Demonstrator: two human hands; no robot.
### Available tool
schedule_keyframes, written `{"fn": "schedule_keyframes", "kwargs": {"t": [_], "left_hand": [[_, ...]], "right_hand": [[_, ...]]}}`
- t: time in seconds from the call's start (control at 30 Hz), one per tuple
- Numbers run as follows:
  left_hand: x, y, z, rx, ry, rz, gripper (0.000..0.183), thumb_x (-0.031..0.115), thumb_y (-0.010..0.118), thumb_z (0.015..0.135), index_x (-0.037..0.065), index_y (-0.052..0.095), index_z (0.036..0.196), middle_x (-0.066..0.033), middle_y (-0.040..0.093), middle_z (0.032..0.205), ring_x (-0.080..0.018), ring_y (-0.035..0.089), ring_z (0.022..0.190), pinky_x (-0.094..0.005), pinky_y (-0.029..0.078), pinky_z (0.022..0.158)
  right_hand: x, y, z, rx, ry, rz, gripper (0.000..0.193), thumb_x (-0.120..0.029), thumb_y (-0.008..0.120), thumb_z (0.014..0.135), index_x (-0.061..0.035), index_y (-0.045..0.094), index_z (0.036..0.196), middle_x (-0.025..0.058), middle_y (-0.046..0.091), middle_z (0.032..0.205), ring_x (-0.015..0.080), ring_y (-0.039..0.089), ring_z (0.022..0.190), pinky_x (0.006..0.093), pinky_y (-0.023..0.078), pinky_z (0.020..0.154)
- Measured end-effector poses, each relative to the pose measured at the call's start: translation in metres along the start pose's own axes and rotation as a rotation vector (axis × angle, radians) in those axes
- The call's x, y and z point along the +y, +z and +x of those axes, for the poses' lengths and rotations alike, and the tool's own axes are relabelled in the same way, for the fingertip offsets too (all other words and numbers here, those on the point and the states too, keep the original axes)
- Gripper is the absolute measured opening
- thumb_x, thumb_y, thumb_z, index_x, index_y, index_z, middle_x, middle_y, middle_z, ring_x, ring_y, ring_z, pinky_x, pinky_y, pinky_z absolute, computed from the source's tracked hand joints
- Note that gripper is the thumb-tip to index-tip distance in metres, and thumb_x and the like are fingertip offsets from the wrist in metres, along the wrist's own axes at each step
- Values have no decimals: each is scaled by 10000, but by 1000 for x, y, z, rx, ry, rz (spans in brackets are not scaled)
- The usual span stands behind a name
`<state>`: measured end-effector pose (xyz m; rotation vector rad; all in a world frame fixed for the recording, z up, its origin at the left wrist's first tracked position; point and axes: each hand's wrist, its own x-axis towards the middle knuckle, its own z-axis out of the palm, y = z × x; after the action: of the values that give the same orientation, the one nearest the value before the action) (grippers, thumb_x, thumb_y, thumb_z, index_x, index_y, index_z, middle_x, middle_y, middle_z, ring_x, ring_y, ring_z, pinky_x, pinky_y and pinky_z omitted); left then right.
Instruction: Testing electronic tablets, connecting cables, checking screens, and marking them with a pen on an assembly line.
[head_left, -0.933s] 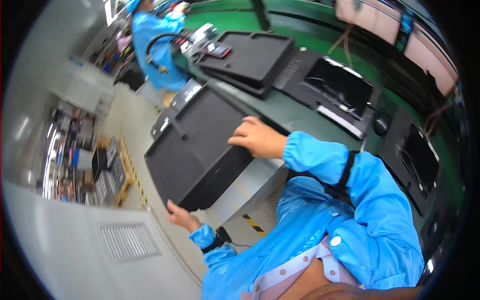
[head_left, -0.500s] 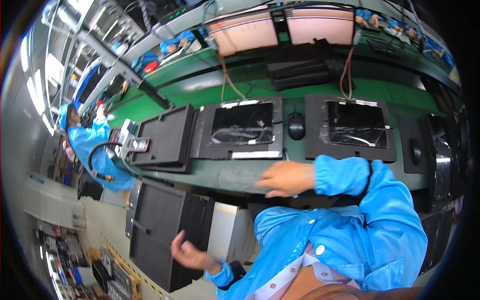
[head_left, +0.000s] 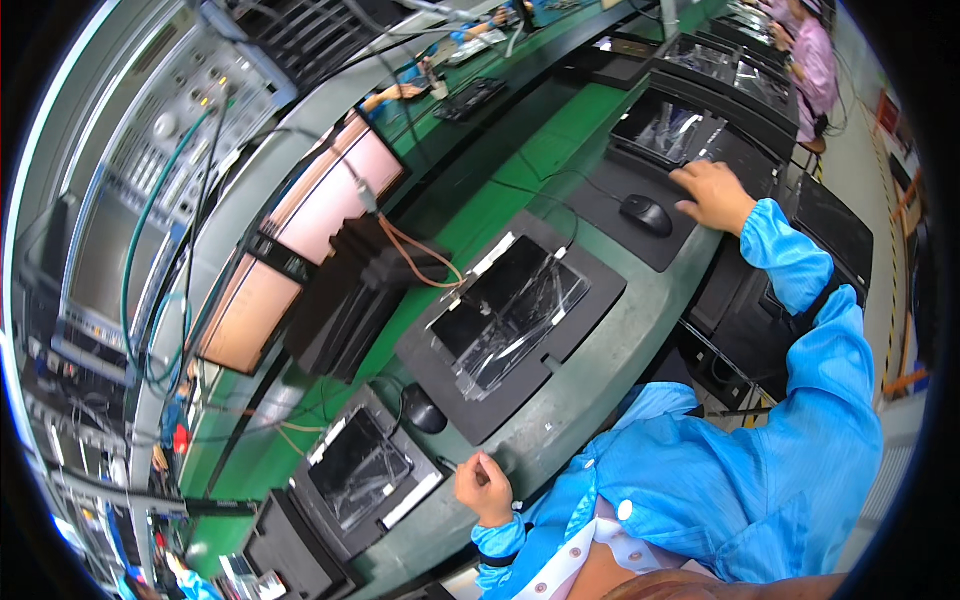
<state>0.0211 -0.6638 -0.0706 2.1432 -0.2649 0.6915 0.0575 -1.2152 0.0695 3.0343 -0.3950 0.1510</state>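
My right hand (head_left: 715, 197) reaches out to the right with its fingers apart, holding nothing. It is beside a black mouse (head_left: 647, 214) on a dark mat and close to a film-covered black screen panel (head_left: 660, 128) in a dark tray. My left hand (head_left: 485, 490) is curled closed near the bench's front edge; whatever its fingers hold, if anything, is hidden. A thin dark stick (head_left: 447, 463) lies by its fingertips. Between the hands, another black screen panel (head_left: 510, 312) lies on a grey foam board. A third panel (head_left: 360, 470) lies to the left, with another mouse (head_left: 422, 410) beside it.
Black trays (head_left: 340, 300) are stacked behind the middle board, below two lit monitors (head_left: 330, 190). Cables (head_left: 415, 255) run down to the panels. Another black tray (head_left: 290, 555) is at the left end. A person in pink (head_left: 815, 70) is at the far right.
My view has swung to the right. My right hand has moved rightward from near the middle panel and spread its fingers. My left hand has come up from beside the lower tray to the bench edge.
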Motion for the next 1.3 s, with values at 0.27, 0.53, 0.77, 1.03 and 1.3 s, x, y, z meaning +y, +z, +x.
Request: {"fn": "schedule_keyframes", "kwargs": {"t": [0.27, 0.53, 0.77, 1.03, 1.3], "left_hand": [[-15, 5, -9, 102, -100, 18, 94, 55, 638, 966, -28, 677, 949, -25, 581, 719, -86, 480, 633, -244, 358, 559], [-18, 6, -7, 140, -272, -43, 114, 73, 627, 981, -28, 671, 952, -52, 579, 714, -140, 496, 636, -296, 390, 588], [-20, 5, -6, 177, -405, -193, 165, 146, 601, 1032, -3, 650, 984, 24, 487, 693, -50, 402, 619, -226, 309, 550], [-12, 1, 6, 205, -544, -412, 169, 171, 583, 1040, 20, 619, 974, 31, 476, 674, -40, 411, 602, -211, 311, 537], [-11, 4, 6, 380, -494, -351, 177, 152, 586, 1033, 17, 620, 926, 41, 474, 670, -50, 400, 599, -224, 314, 553]], "right_hand": [[108, 76, -22, -18, 341, 30, 893, -459, 730, 879, -106, 300, 1578, 163, 318, 1619, 401, 265, 1506, 650, 327, 1128], [160, 68, -34, 10, 31, 114, 761, -462, 649, 950, -95, 374, 1558, 199, 350, 1605, 398, 305, 1491, 471, 283, 1210], [134, 81, -34, 47, 247, 78, 817, -563, 615, 939, -75, 381, 1550, 186, 309, 1626, 370, 263, 1514, 504, 216, 1230], [114, 96, -35, 196, 306, 59, 824, -549, 658, 905, -90, 397, 1538, 178, 341, 1601, 359, 306, 1491, 506, 212, 1237], [117, 103, -31, 295, 286, 163, 713, -428, 709, 900, -54, 490, 1466, 194, 441, 1526, 394, 424, 1394, 462, 341, 1163]]}}
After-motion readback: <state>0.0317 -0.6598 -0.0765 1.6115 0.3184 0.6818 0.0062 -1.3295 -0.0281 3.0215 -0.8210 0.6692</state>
